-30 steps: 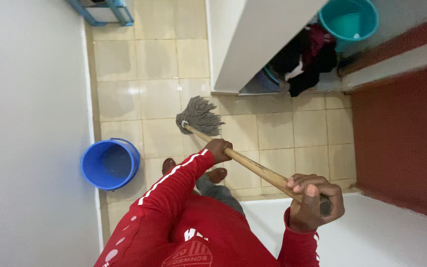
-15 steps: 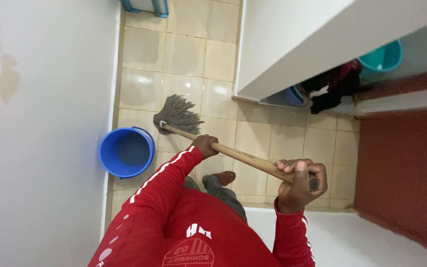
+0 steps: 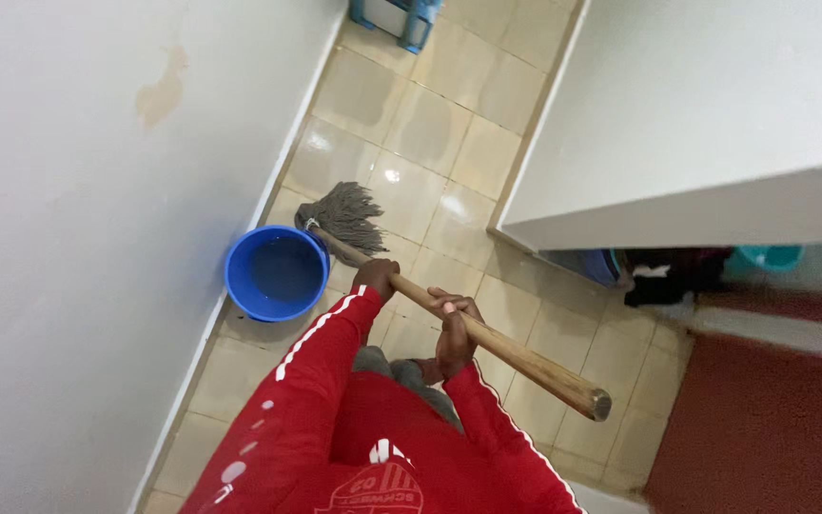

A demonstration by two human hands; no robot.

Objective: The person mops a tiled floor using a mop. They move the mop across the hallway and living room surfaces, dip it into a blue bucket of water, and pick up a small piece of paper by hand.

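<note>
So you've got both hands wrapped around the wooden mop handle [image 3: 487, 338]. Your left hand [image 3: 375, 279] is the lower one, fingers closed tight on the stick, closer to the business end. Your right hand [image 3: 454, 328] sits just behind it up the handle, also clamped shut around the wood, knuckles facing the camera. The two hands are near each other but not touching, with a short bare stretch of handle between them.

Past your left hand the handle runs down to the grey string mop head [image 3: 342, 215], which is resting on the beige tiled floor [image 3: 420, 124]. Right beside the mop head, just off to the side of your left hand, there's a round blue bucket [image 3: 276, 273] sitting on the tiles against the white wall [image 3: 78, 238]. Can't tell for sure how much water is in it; the inside just looks blue.

Behind your right hand the handle sticks out free, ending in a blunt cut tip. Both your sleeves are red with a white stripe [image 3: 321, 328]. Off beyond your right hand, under a white ledge [image 3: 696, 124], there's a dark pile of cloth [image 3: 668, 281] and a teal tub [image 3: 771, 255], well apart from the mop.
</note>
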